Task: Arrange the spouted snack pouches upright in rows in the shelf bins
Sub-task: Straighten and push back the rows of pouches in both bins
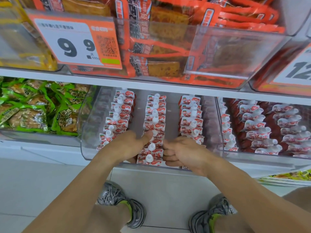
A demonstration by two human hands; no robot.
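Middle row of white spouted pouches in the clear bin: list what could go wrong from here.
1. The left hand and right hand squeeze the front of the middle row of white, red-printed spouted pouches; pouches could buckle or tip.
2. Open gaps lie either side in the clear plastic bin, so pouches may lean sideways.

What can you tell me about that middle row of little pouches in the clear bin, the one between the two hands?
The middle row is a line of small white-and-red spouted pouches with white caps, glossy like plastic film, standing upright one behind another from the front of the clear bin to its back. The left hand holds its near end, thumb by a cap; the right hand, fingers curled, presses the other side.
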